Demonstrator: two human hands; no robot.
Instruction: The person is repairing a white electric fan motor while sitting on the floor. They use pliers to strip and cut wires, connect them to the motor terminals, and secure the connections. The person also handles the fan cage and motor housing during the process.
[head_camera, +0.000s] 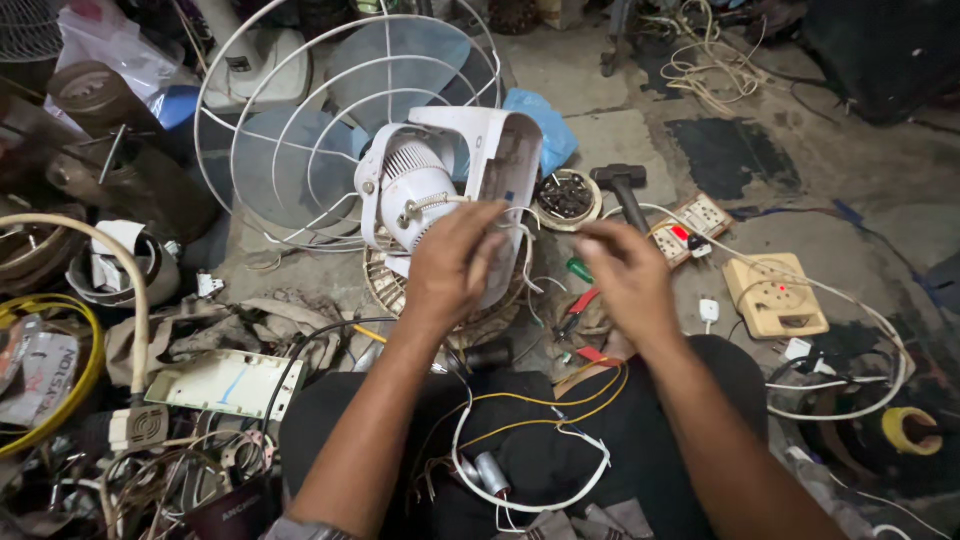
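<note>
My left hand (452, 262) and right hand (628, 272) bare, no rings; forearms uncovered behind both; grey sleeve edge far back of left; black trousers below

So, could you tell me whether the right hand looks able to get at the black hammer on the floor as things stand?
Probably yes. The right hand hovers just in front of the hammer, which lies uncovered on the floor beside the power strip; only a thin white cable crosses near its handle.
</note>
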